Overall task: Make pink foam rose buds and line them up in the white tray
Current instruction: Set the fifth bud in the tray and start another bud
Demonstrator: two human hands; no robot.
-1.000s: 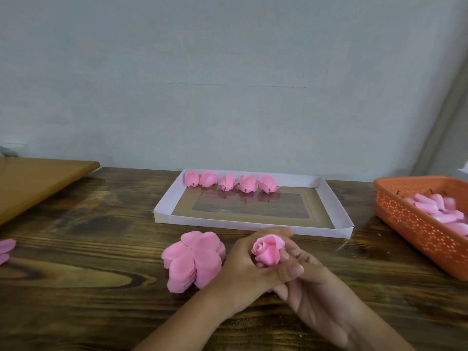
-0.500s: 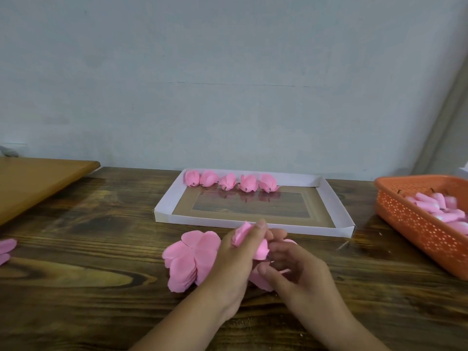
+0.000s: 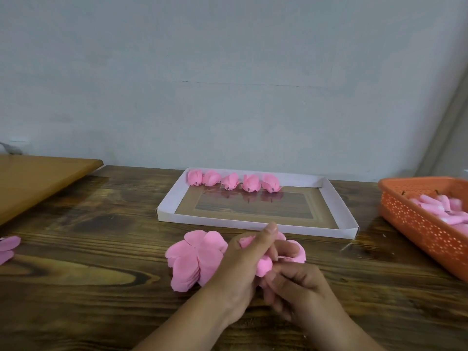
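A pink foam rose bud [image 3: 264, 264] sits between both my hands, just in front of the white tray [image 3: 167, 202]. My left hand [image 3: 240, 267] grips it from the left, index finger raised along its top. My right hand [image 3: 293, 285] pinches its petals from below and the right; a loose petal [image 3: 297, 250] sticks out beyond my fingers. Much of the bud is hidden by my fingers. Several finished pink buds [image 3: 234, 182] lie in a row along the tray's far wall. A stack of flat pink foam petals [image 3: 195, 259] rests on the table left of my hands.
An orange perforated basket [image 3: 415, 221] with pink foam cores stands at the right edge. A lighter wooden board [image 3: 38, 178] lies at the far left. Another pink petal piece [image 3: 7, 248] lies at the left border. A grey wall is behind the table.
The bud, held upright and showing its spiral a second ago, is now tipped down between my hands. My right hand has turned palm-down and works at the outer petals.
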